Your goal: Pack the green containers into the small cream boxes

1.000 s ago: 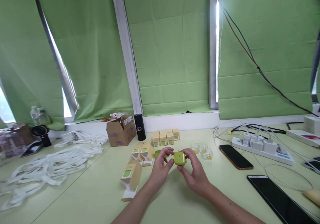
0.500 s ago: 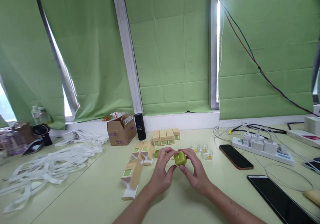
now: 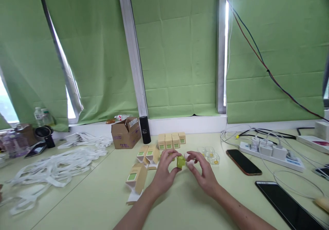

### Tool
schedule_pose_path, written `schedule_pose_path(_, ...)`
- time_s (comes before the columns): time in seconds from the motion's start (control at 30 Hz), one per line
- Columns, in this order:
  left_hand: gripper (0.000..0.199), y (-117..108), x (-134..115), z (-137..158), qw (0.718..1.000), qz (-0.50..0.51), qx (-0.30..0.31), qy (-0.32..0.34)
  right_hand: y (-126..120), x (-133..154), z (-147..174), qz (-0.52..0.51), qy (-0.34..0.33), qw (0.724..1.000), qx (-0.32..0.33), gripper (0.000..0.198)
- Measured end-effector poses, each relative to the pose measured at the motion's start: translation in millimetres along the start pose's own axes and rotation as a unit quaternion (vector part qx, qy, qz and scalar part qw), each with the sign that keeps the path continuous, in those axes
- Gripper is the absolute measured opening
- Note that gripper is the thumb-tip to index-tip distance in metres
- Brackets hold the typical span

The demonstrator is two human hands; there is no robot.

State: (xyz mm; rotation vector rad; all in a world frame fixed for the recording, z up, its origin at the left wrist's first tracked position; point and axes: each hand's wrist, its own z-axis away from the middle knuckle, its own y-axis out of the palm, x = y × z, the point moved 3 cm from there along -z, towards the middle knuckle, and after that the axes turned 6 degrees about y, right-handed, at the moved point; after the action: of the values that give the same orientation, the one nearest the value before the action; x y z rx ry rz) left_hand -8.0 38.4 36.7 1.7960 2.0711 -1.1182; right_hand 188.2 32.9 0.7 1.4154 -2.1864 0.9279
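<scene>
While the left hand (image 3: 166, 170) pinches the green case (image 3: 180, 161) between thumb and fingers over the desk (image 3: 185, 206), the case's right side is exposed, presumably for access by the right hand (image 3: 205, 177). The right hand's fingers are partly curled beside it; whether they grip anything cannot be told. Open-flapped cartons (image 3: 137, 177) lie left, clear containers (image 3: 214, 158) right, an arrangement likely placing both groups within reach.

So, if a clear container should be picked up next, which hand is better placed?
Probably the right hand: it is nearer the clear containers, while the left hand holds the green case. Whether the right one also holds something is hard to tell.
</scene>
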Motion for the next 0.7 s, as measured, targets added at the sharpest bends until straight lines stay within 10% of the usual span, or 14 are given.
schedule_pose_path(0.17, 0.051, -7, 28, -6, 0.959, 0.226, -0.098, -0.137, 6, -11, -11, 0.171, 0.01, 0.985, 0.012, 0.015)
schedule_pose_path(0.3, 0.059, -10, 37, -6, 0.92, 0.336, -0.12, -0.162, 29, -10, -23, 0.366, -0.01, 0.922, 0.124, 0.018)
schedule_pose_path(0.7, 0.059, -6, 42, 1, 0.872, 0.438, -0.137, -0.17, 82, -10, -42, 0.423, -0.004, 0.889, 0.175, 0.014)
